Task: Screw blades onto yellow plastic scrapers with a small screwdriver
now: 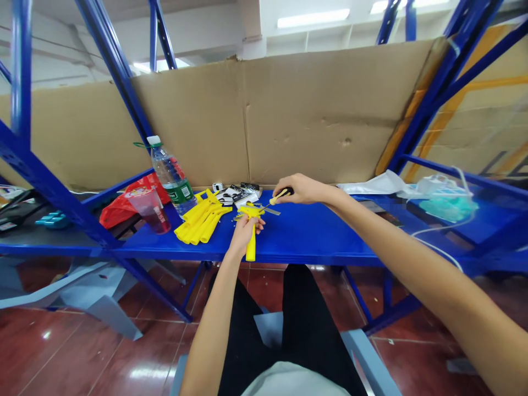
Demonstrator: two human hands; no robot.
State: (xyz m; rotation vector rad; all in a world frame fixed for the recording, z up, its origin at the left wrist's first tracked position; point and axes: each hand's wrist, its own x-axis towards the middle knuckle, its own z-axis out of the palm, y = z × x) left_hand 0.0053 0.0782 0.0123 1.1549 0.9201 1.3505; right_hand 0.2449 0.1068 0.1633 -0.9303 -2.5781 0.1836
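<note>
My left hand point(246, 230) is closed around a yellow plastic handle point(251, 252) above the front part of the blue table. The handle widens at its top, where a thin, flat greyish strip point(273, 211) sticks out to the right. In my right hand point(300, 188) is a screwdriver point(282, 193) with a black and pale yellow grip. Its shaft slants down to the left, towards the handle's wide top; whether the tip touches a screw is too small to tell. Just left of my left hand lies a pile of similar yellow handles point(202, 220).
Behind the pile stand a water bottle point(175, 184) and a reddish cup point(150, 209), near a red bag point(119, 206). Small black-and-white packets point(239, 195) lie by the cardboard wall point(297, 121). A white cable point(437, 247) and a green-and-white bag point(447, 203) are on the right. Blue posts point(115, 66) frame the table point(322, 236).
</note>
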